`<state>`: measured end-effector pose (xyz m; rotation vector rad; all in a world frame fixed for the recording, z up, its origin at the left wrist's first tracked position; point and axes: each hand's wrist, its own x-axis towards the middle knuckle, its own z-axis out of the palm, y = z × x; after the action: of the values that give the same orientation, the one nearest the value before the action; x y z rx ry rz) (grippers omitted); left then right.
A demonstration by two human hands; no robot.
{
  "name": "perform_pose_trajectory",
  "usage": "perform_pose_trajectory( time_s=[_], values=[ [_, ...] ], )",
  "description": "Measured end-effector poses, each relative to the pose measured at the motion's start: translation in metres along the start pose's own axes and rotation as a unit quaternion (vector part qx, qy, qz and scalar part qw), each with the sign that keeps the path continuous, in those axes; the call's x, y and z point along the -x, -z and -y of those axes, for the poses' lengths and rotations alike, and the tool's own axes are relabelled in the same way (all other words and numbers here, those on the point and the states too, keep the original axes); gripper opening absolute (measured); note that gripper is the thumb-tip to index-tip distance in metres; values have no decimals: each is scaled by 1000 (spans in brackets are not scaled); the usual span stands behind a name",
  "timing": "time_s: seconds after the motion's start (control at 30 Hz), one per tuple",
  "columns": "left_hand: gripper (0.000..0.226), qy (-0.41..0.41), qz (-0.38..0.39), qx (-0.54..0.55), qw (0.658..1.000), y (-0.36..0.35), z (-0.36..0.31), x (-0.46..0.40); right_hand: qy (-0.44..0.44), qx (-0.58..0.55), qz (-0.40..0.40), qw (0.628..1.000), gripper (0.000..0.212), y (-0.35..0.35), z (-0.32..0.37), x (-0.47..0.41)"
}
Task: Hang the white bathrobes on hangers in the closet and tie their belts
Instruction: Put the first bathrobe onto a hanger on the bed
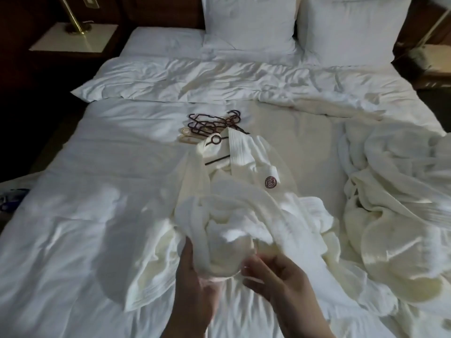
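A white bathrobe [241,167] with a round dark-red emblem lies on the bed, a dark hanger inside its collar. Its lower part is bunched up near the bed's front edge. My left hand [192,272] grips this bunched cloth from the left. My right hand [275,276] pinches the cloth from the right, fingers curled; both are blurred by motion. Behind the robe's collar sits a pile of several dark hangers [212,124]. A second white bathrobe [390,198] lies crumpled at the right side of the bed.
The white bed [97,215] fills the view, with a folded-back duvet [195,79] and two upright pillows [251,20] at the head. A nightstand with a brass lamp [73,18] stands at the far left. Dark floor runs along the left side.
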<state>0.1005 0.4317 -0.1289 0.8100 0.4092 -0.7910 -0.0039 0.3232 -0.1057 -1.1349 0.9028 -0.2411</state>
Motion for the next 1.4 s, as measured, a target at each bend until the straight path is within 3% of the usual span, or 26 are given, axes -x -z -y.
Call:
perform_pose_trajectory(
  time_s=[0.07, 0.13, 0.17, 0.27, 0.33, 0.37, 0.43, 0.5, 0.57, 0.67, 0.7, 0.77, 0.87, 0.97, 1.03, 1.13, 1.2, 1.3, 1.33, 1.37, 1.4],
  values=[
    [54, 63, -12, -29, 998, 14, -19, 10, 77, 207, -169, 961, 27, 26, -26, -2],
    [54, 109, -35, -122, 986, 44, -37, 21, 140, 264, -305, 904, 14, 53, -49, -9],
    [63, 129, -45, -187, 973, 58, -44, 27, 136, 293, -322, 890, 31, 65, -63, -18],
    [93, 132, -52, -313, 939, 92, -61, 48, 9, 420, -212, 882, 95, 86, -94, -51],
    [113, 150, -70, -400, 902, 101, -66, 59, -80, 439, -136, 885, 115, 84, -103, -66],
    [116, 172, -66, -417, 890, 105, -63, 64, -101, 437, -114, 886, 112, 81, -106, -71],
    [105, 214, -69, -412, 883, 116, -46, 69, -130, 460, -90, 874, 86, 80, -113, -82],
    [111, 207, -62, -458, 862, 143, -17, 65, -143, 522, -57, 839, 53, 81, -115, -94],
    [117, 209, -57, -492, 843, 154, 8, 53, -136, 553, -32, 821, 36, 78, -94, -87],
    [74, 247, -50, -490, 834, 120, 18, 53, -159, 543, 42, 823, 30, 93, -48, -58],
    [72, 238, -47, -480, 843, 115, 18, 54, -182, 549, 86, 811, 34, 104, -35, -48],
    [74, 222, -55, -454, 861, 114, 13, 55, -245, 581, 139, 764, 41, 125, -19, -30],
    [36, 248, -4, -425, 871, 113, -13, 80, -253, 653, 148, 699, 46, 142, -35, -20],
    [44, 265, 13, -388, 883, 127, -27, 87, -213, 661, 122, 709, 51, 132, -47, 0],
    [59, 258, -9, -312, 914, 122, -33, 89, -174, 606, 108, 768, 49, 120, -51, 8],
    [72, 219, 62, -266, 937, 121, -35, 103, -208, 455, 52, 865, 41, 120, -48, 13],
    [67, 227, 36, -316, 921, 125, -33, 105, -265, 431, 74, 859, 46, 132, -46, 14],
    [35, 230, -43, -378, 896, 138, -37, 107, -322, 519, 111, 784, 45, 155, -48, 13],
    [29, 234, -57, -406, 882, 142, -37, 108, -320, 536, 99, 775, 48, 160, -52, 13],
    [24, 235, -66, -473, 847, 146, -36, 109, -312, 556, 97, 764, 46, 159, -52, 15],
    [20, 231, -78, -550, 798, 153, -33, 108, -303, 537, 84, 783, 48, 158, -55, 17]
  ],
)
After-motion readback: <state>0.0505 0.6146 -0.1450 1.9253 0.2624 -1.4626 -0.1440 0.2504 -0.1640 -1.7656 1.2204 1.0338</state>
